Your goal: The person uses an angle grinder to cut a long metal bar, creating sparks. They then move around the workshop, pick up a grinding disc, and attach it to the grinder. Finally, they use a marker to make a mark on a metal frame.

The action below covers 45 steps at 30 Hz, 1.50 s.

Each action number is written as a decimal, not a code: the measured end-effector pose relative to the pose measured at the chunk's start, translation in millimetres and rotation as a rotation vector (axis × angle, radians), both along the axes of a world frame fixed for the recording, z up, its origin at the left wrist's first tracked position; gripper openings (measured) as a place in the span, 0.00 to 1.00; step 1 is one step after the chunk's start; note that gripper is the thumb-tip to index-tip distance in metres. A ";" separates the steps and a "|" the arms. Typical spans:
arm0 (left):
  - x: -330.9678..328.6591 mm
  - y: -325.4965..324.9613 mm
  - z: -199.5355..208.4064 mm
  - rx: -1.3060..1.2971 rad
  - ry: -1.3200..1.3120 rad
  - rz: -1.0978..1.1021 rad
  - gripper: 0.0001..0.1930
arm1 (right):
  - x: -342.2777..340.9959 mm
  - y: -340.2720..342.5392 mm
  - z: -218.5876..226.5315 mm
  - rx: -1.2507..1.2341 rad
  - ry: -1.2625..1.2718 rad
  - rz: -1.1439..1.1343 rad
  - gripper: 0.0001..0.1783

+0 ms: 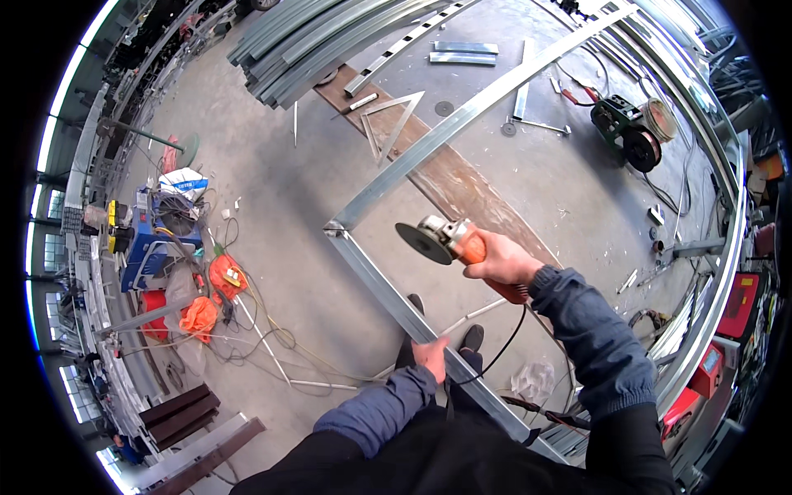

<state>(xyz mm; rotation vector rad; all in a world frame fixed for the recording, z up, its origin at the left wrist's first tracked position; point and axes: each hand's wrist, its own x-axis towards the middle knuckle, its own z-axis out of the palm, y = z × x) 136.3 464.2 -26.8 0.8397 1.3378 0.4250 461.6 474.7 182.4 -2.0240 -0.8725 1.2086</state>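
Note:
My right hand point(507, 262) is wrapped round the orange body of an angle grinder point(471, 245). The grinder's dark disc point(423, 244) points to the left and hangs near the corner of a galvanized steel frame point(483, 105), apart from the metal. A black cord point(505, 345) trails from the grinder down toward my legs. Closer to my body, my left hand point(430, 360) grips the near tube of the same frame, its fingers partly hidden behind the metal. The corner point(334, 228), where two tubes meet, lies ahead and left of that hand.
A brown plank point(462, 186) lies on the floor beyond, with a triangular metal piece point(394, 115) on it. Steel profiles point(305, 49) are stacked at the far left. A blue machine point(157, 235) and tangled cables stand left; a wire-feed unit point(627, 132) is far right.

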 end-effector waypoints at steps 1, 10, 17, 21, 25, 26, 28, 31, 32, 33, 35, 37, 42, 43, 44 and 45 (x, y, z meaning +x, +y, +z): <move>2.8 3.0 18.0 -0.144 0.033 -0.012 0.33 | -0.4 15.4 -16.3 -0.016 -0.006 0.030 0.35; 7.6 21.7 34.4 -0.212 -0.031 -0.045 0.39 | 1.7 115.4 -115.1 -0.019 -0.040 0.195 0.34; 14.2 27.6 39.2 -0.252 0.008 -0.049 0.39 | -6.3 147.0 -162.1 0.026 -0.100 0.233 0.32; 11.9 24.9 34.9 -0.229 0.000 -0.049 0.37 | -7.6 153.9 -170.4 0.000 -0.123 0.247 0.32; 12.1 23.1 35.1 -0.193 -0.001 -0.047 0.30 | -3.2 155.4 -188.2 0.033 -0.131 0.251 0.32; 11.0 24.2 38.4 -0.207 -0.013 -0.075 0.30 | -3.1 154.1 -191.0 0.046 -0.113 0.251 0.32; 10.2 29.2 43.1 -0.236 -0.036 -0.132 0.29 | -0.4 153.0 -196.4 0.070 -0.077 0.247 0.31; 8.0 23.7 47.9 -0.180 -0.030 -0.082 0.28 | -1.3 150.1 -193.8 0.057 -0.069 0.255 0.31; 3.3 18.8 42.9 -0.209 -0.016 -0.066 0.28 | -0.3 148.6 -192.0 0.049 -0.070 0.256 0.31; -2.7 13.9 36.9 -0.238 -0.001 -0.052 0.28 | -0.7 147.7 -190.9 0.046 -0.083 0.261 0.31; -8.9 8.2 29.7 -0.246 0.016 -0.041 0.28 | -4.5 144.6 -191.5 0.066 -0.100 0.278 0.31; -10.5 6.3 26.4 -0.202 0.020 -0.046 0.29 | -6.8 142.4 -192.1 0.067 -0.118 0.300 0.31; -25.3 -6.8 13.0 -0.208 0.033 -0.083 0.24 | -10.5 138.5 -191.3 0.053 -0.109 0.331 0.32; -23.2 -5.7 16.2 -0.211 0.042 -0.077 0.23 | -8.2 139.0 -193.0 0.048 -0.102 0.331 0.32; -23.7 -5.9 19.4 -0.214 0.053 -0.075 0.22 | -6.6 138.5 -192.1 0.043 -0.090 0.327 0.32; -25.6 -0.9 21.1 -0.265 0.054 -0.086 0.22 | -6.2 137.7 -192.9 0.037 -0.078 0.324 0.32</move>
